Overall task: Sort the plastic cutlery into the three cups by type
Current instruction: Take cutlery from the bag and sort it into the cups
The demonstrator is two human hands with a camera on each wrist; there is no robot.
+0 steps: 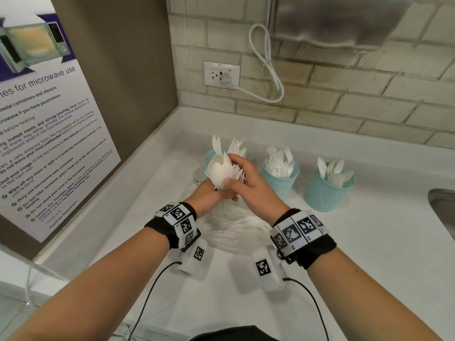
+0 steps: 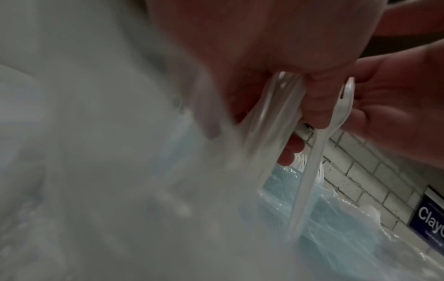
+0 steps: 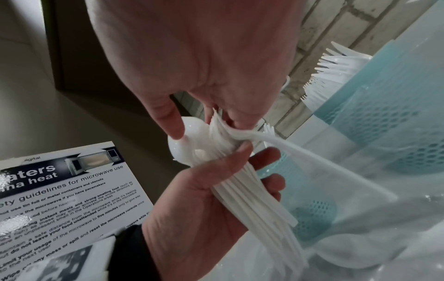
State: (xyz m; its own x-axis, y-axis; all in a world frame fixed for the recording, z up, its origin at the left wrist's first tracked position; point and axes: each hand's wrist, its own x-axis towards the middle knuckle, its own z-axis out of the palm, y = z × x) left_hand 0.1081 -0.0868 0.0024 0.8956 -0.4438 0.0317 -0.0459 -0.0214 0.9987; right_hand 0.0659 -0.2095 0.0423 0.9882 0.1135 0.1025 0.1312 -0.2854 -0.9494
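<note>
Microwave-use poster (image 1: 49, 134) on the left wall; not involved. Left hand (image 1: 209, 195) is clenched round a mixed bundle of white plastic cutlery (image 3: 242, 182), handles down, heads fanned upward, held above a crumpled clear bag (image 1: 231, 225) on the white counter (image 1: 369, 254). Right hand (image 1: 246, 178) is over the heads, thumb and fingers pinching at a spoon bowl (image 3: 182, 140) and neighbouring pieces. Behind the bundle stands the left cup (image 1: 209, 158), holding what appear to be knives. Middle cup (image 1: 280, 180) holds forks; right cup (image 1: 328, 190) holds spoons. Judgement: separation of one type is in hand. Recommend isolating spoons only, keeping the left grip firm so the rest does not slip, and confirming the type before transfer to the right cup.
</note>
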